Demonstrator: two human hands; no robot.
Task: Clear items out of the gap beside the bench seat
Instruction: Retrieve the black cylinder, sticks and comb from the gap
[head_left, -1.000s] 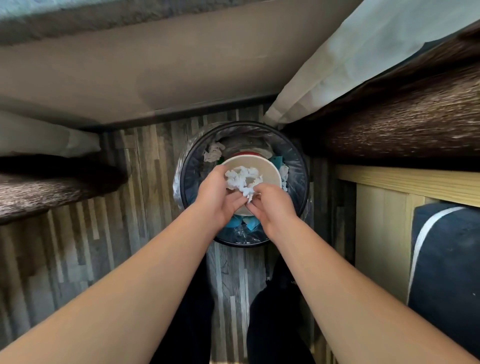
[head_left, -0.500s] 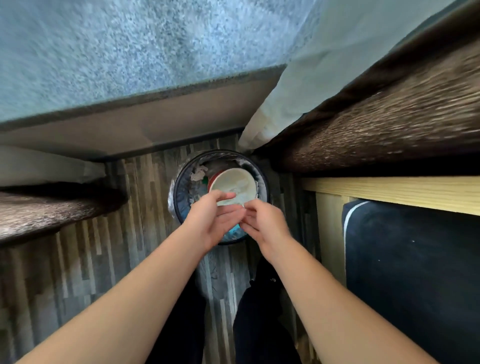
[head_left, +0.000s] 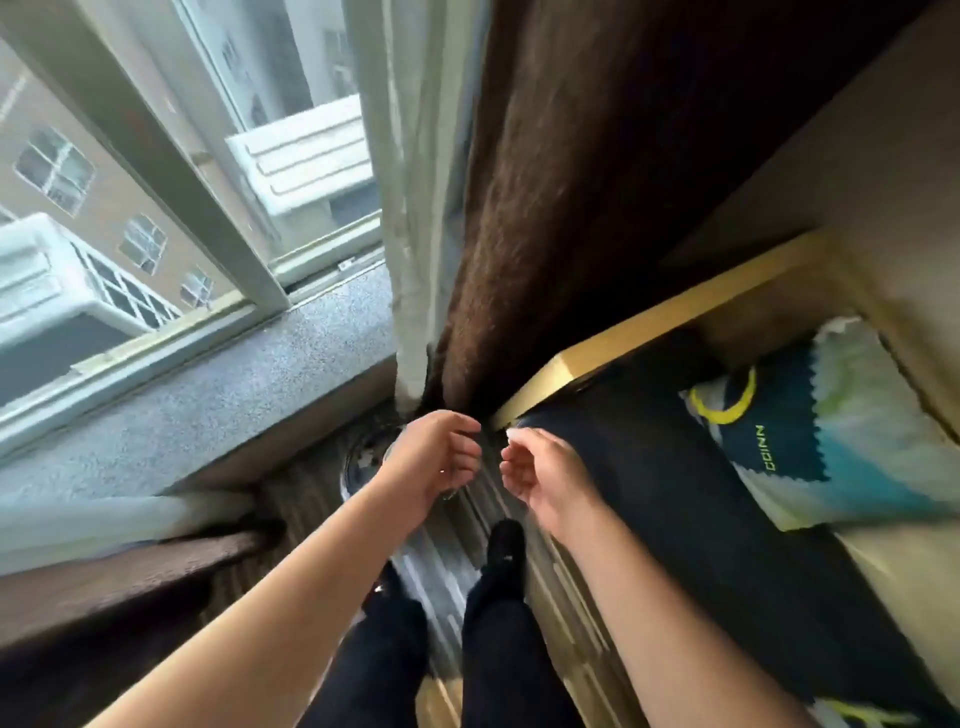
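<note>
My left hand (head_left: 434, 457) and my right hand (head_left: 543, 475) hover side by side over the floor, fingers loosely curled and apart, with nothing in them. Just behind my left hand sits the round black waste bin (head_left: 363, 460), mostly hidden by that hand. To the right lies the bench seat with a dark cushion (head_left: 665, 499) and a pale wooden frame edge (head_left: 623, 340). On the seat rests a blue, white and green bag (head_left: 841, 441).
A brown curtain (head_left: 530, 234) and a white curtain (head_left: 415, 182) hang between the window (head_left: 156, 156) and the bench. A grey speckled sill (head_left: 208, 400) runs along the left. My dark-trousered legs (head_left: 498, 623) stand on the striped wood floor (head_left: 441, 561).
The white crumpled tissue that my hands held over the bin is gone from them. My hands have drawn apart and lifted, and my view has risen toward the window and bench.
</note>
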